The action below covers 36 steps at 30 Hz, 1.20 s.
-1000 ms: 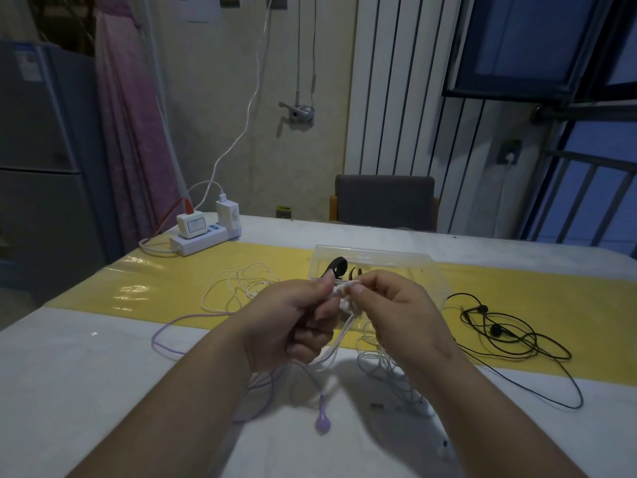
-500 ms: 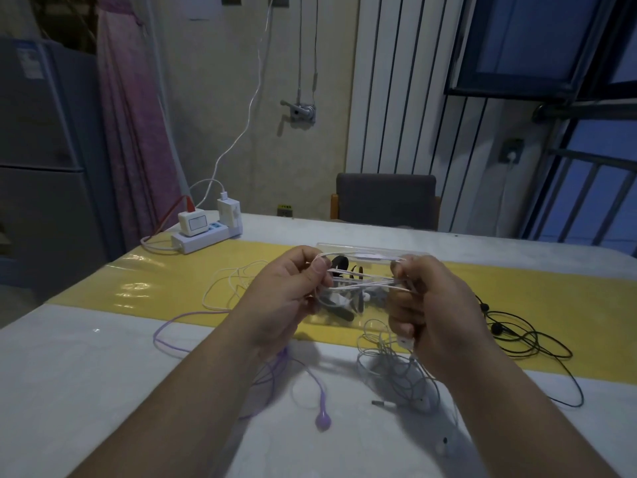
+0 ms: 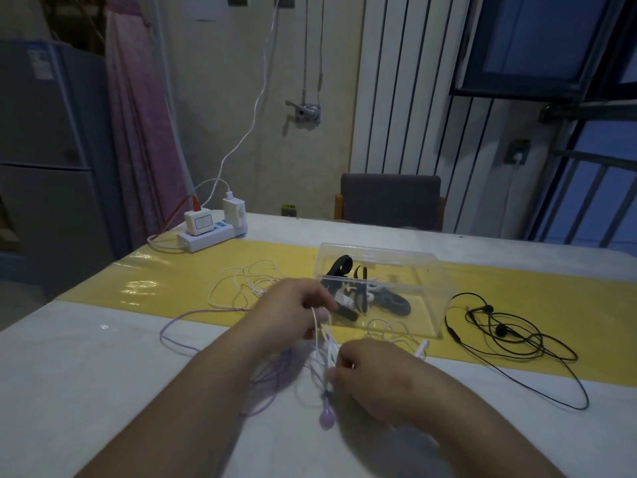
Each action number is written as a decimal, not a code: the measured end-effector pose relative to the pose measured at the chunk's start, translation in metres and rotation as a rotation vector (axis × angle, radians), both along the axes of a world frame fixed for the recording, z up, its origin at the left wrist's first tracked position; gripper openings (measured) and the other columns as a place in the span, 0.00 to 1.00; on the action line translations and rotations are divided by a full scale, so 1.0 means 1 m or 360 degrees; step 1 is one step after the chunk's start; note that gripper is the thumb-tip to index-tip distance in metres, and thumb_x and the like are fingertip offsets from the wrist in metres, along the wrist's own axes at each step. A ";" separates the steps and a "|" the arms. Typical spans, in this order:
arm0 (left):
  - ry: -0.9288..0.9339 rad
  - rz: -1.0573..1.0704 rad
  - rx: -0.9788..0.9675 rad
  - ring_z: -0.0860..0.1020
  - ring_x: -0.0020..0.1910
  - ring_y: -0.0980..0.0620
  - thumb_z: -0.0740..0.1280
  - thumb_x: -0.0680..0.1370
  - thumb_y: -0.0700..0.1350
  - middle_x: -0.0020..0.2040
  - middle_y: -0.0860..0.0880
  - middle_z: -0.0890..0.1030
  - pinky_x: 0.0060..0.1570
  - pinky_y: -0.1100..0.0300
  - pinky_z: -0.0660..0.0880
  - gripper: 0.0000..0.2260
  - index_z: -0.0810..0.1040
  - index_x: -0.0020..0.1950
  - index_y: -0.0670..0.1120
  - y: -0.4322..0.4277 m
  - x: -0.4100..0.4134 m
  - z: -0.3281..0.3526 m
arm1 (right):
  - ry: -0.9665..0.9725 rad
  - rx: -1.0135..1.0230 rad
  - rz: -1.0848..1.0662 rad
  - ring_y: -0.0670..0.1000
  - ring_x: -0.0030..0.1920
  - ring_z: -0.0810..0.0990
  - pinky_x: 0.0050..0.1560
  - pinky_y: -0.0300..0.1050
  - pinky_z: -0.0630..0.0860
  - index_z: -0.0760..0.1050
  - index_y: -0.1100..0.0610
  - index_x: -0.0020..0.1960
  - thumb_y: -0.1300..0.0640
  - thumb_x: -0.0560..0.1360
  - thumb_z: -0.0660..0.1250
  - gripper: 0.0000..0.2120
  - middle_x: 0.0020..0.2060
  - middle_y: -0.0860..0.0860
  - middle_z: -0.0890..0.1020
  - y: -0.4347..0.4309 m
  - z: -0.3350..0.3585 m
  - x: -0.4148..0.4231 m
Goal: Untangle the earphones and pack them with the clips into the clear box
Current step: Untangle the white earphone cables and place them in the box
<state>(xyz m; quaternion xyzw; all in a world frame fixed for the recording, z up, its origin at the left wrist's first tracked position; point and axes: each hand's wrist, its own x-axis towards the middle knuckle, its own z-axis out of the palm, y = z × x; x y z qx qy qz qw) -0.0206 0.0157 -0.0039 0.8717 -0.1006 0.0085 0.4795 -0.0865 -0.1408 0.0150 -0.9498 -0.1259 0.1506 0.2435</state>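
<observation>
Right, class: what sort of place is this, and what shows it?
Most likely a room in a home, perhaps a dining area: a white-topped table with a yellow runner, a grey upholstered chair behind it, and a tall grey fridge on the left.

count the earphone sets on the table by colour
white earphones: 2, a loose set and a held set
purple earphones: 1
black earphones: 1
total: 4
</observation>
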 end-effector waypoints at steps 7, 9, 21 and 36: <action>-0.0309 -0.0189 0.0702 0.78 0.43 0.57 0.72 0.72 0.43 0.43 0.57 0.82 0.43 0.61 0.75 0.09 0.82 0.49 0.55 -0.017 0.002 -0.017 | 0.0054 -0.0674 0.0095 0.56 0.49 0.73 0.46 0.42 0.68 0.75 0.61 0.59 0.52 0.82 0.58 0.15 0.49 0.59 0.76 -0.007 0.004 0.001; -0.0284 -0.0142 0.0513 0.78 0.39 0.56 0.72 0.72 0.41 0.41 0.55 0.81 0.38 0.65 0.73 0.08 0.82 0.46 0.53 -0.023 0.001 -0.018 | 0.0071 -0.0737 0.0066 0.57 0.52 0.75 0.48 0.43 0.69 0.74 0.62 0.63 0.54 0.82 0.58 0.15 0.59 0.60 0.78 -0.007 0.005 0.002; -0.0509 -0.0419 0.0671 0.74 0.57 0.52 0.63 0.66 0.32 0.59 0.55 0.80 0.56 0.54 0.72 0.29 0.80 0.61 0.57 -0.034 0.001 -0.019 | -0.0157 -0.0749 -0.0093 0.55 0.71 0.69 0.64 0.45 0.63 0.66 0.61 0.72 0.57 0.83 0.56 0.19 0.71 0.57 0.70 -0.006 -0.007 0.008; -0.0325 -0.0186 0.0656 0.79 0.47 0.56 0.71 0.72 0.42 0.48 0.54 0.84 0.46 0.64 0.73 0.10 0.85 0.51 0.52 -0.034 -0.004 -0.015 | -0.0291 -0.0579 0.0121 0.59 0.62 0.76 0.54 0.45 0.71 0.75 0.58 0.65 0.55 0.82 0.55 0.17 0.61 0.58 0.78 0.004 -0.012 0.004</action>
